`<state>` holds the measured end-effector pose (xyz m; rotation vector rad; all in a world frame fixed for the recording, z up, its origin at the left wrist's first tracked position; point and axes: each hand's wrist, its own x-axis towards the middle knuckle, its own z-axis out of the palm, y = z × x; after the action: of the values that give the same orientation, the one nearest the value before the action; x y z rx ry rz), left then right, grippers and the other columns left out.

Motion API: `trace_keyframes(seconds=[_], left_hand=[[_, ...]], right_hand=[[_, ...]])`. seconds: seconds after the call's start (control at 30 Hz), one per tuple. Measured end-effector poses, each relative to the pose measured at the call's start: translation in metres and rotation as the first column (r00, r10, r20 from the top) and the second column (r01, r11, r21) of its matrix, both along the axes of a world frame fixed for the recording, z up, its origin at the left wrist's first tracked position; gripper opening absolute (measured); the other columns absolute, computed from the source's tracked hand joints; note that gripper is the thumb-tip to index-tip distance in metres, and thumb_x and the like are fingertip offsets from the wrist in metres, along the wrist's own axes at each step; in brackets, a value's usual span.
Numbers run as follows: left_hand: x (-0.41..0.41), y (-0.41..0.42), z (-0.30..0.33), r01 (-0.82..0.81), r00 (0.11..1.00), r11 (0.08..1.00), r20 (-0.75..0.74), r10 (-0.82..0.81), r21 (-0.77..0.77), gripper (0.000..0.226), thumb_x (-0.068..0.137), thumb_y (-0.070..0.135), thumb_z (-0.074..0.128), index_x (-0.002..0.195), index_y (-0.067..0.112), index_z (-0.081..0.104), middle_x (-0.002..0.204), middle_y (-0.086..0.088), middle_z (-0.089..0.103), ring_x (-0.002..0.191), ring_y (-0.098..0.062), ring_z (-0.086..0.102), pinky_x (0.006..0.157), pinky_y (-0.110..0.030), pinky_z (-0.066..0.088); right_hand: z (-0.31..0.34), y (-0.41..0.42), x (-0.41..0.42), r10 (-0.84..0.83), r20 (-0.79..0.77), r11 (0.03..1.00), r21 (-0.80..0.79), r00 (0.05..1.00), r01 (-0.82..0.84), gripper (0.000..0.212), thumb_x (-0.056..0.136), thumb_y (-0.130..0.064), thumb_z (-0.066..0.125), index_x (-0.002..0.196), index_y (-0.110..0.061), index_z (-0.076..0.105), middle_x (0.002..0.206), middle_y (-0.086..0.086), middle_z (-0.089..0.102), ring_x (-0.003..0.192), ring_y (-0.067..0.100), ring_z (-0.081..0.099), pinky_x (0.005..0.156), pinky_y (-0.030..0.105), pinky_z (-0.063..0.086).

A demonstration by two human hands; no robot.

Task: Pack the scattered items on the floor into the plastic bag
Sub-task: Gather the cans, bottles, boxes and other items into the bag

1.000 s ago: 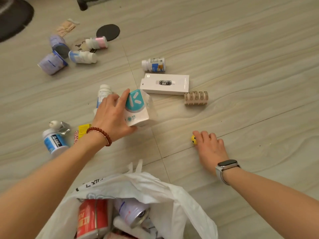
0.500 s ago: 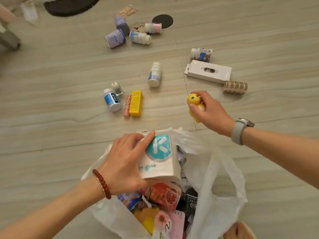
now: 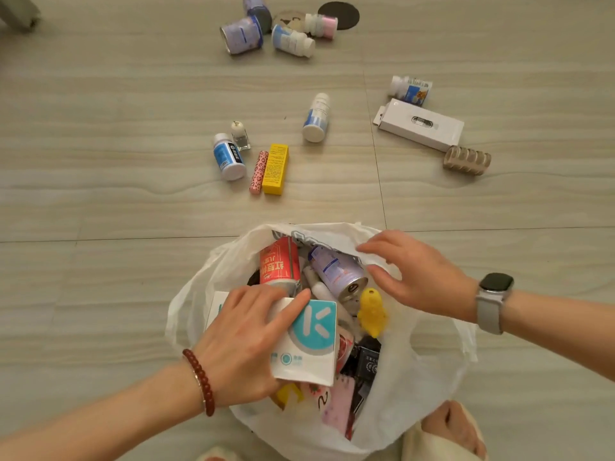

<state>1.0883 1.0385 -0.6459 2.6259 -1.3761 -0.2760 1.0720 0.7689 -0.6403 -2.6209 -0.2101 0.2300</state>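
The white plastic bag (image 3: 409, 387) lies open at the bottom centre, full of cans, boxes and small items. My left hand (image 3: 246, 344) grips a white box with a teal round logo (image 3: 309, 344) and holds it inside the bag's mouth. A yellow toy figure (image 3: 372, 314) lies loose in the bag just under my right hand (image 3: 416, 277), whose fingers are spread and hold nothing. On the floor beyond lie a yellow box (image 3: 275, 168), a pink spotted tube (image 3: 259, 172), white bottles (image 3: 229, 156) (image 3: 316, 118), and a long white box (image 3: 421, 128).
A ribbed beige roll (image 3: 467, 160) lies right of the long white box, a small bottle (image 3: 410, 90) behind it. Several cans and bottles (image 3: 243, 35) cluster at the far top beside a black disc (image 3: 338, 14). My slippered foot (image 3: 449, 430) is by the bag's lower right.
My left hand carried the teal-logo box from the floor into the bag. My right hand picked up the yellow toy, brought it over the bag and let it go; it now lies inside.
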Motion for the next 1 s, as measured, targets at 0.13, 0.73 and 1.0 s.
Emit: trace_keyframes(seconds=[0.13,0.73,1.0], left_hand=[[0.002,-0.015,-0.002,0.023,0.998,0.998,0.059,-0.019,-0.060,0.088,0.061,0.062,0.053,0.134,0.015,0.037,0.113,-0.007,0.048,0.103,-0.022,0.043,0.090,-0.033,0.030],[0.006,-0.111,-0.021,0.494,0.825,0.868,0.293,-0.483,0.041,0.054,0.077,0.021,0.034,0.128,0.031,0.048,0.138,-0.010,0.050,0.129,-0.034,0.044,0.106,-0.053,0.020],[0.049,-0.133,-0.022,0.531,0.779,0.832,0.293,-0.554,0.161,0.057,0.067,0.032,0.072,0.122,0.032,0.055,0.131,-0.003,0.057,0.122,-0.027,0.053,0.100,-0.049,0.041]], right_hand=[[-0.013,-0.026,-0.001,-0.294,-0.248,0.938,-0.262,0.923,0.228,0.074,0.087,-0.048,0.047,0.143,-0.011,0.019,0.140,0.014,0.041,0.128,0.032,0.038,0.104,0.042,0.036],[0.018,-0.052,-0.002,-0.515,0.032,0.850,0.148,0.857,0.506,0.018,0.094,-0.009,0.040,0.095,0.000,0.056,0.080,0.007,0.053,0.075,0.022,0.047,0.060,0.025,0.023],[0.031,-0.048,0.025,-0.449,0.146,0.887,0.190,0.881,0.421,0.018,0.094,-0.006,0.041,0.098,0.002,0.057,0.081,0.008,0.055,0.075,0.018,0.047,0.062,0.021,0.026]])
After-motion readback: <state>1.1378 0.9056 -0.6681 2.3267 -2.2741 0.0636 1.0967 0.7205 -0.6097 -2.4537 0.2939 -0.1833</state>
